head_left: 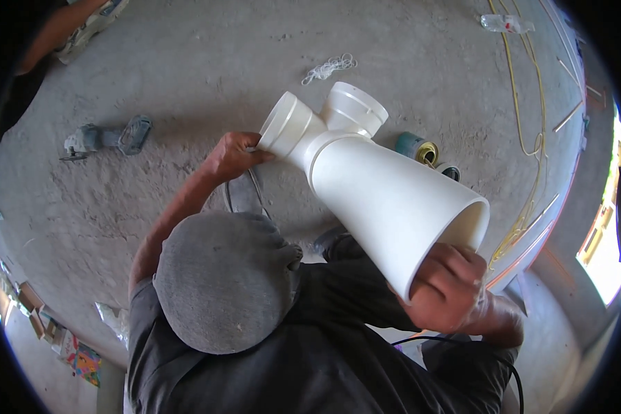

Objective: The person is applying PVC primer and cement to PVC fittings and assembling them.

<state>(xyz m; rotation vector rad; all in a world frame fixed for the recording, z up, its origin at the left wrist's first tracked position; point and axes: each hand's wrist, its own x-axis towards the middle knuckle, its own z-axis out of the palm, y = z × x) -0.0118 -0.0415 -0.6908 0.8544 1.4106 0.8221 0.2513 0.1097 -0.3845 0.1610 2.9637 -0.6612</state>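
Note:
Neither of my hands shows. A co-worker in a grey cap and dark shirt crouches directly before me, seen from above and behind. Between this person's hands slants a white plastic pipe with a wide mouth and a Y-shaped branch fitting at its far end. The co-worker's left hand grips the rim of the fitting's left socket. At the wide mouth, the co-worker's right hand holds the lower rim, its fingers partly inside. Clear plastic-like material hangs near that wrist.
Beyond the pipe, white string lies bunched on the grey floor. An angle grinder is at left. Small cans stand right of the fitting. A yellow cord and plastic bottle lie far right. Another person's forearm appears top left.

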